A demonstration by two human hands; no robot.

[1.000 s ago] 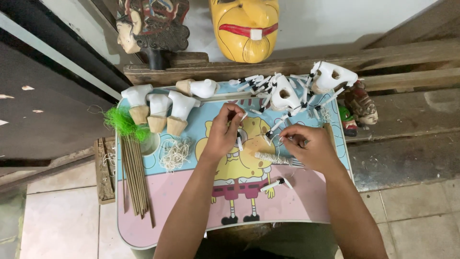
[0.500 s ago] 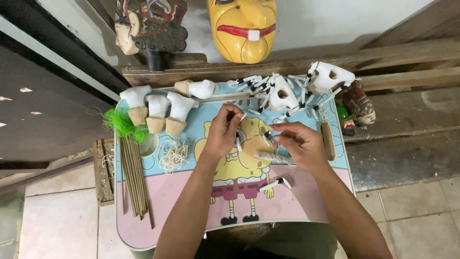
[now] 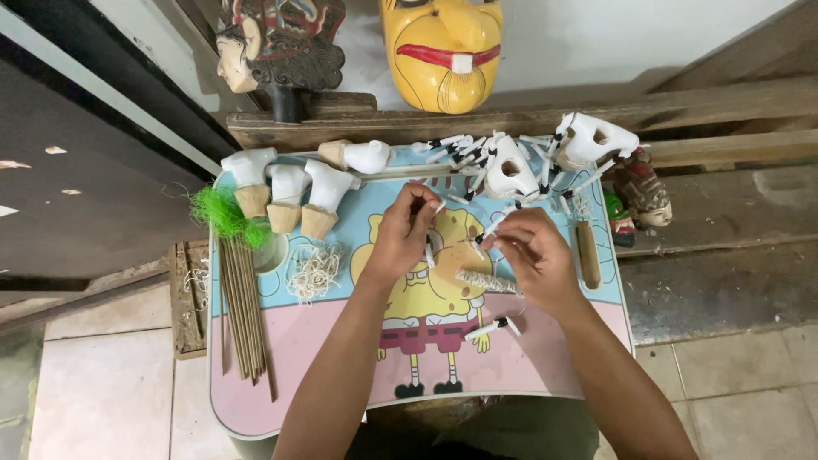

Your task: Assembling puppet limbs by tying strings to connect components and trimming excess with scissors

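Note:
My left hand (image 3: 404,228) and my right hand (image 3: 530,254) meet over the middle of a small cartoon-printed table (image 3: 298,366). Between their fingertips they pinch a thin white stick with a dark tip (image 3: 490,230). A bundle of pale string (image 3: 486,282) lies just under my right hand. Another white stick piece (image 3: 492,327) rests on the table below it.
Several white puppet heads with wooden necks (image 3: 290,194) stand at the back left, white mask-like pieces with sticks (image 3: 545,153) at the back right. Brown sticks (image 3: 243,307), green fibre (image 3: 223,215) and a string tuft (image 3: 313,271) lie left. A yellow mask (image 3: 443,51) and painted head (image 3: 277,43) sit behind.
My right hand has moved up and left toward my left hand, bringing the small stick between both sets of fingers. The view has shifted slightly.

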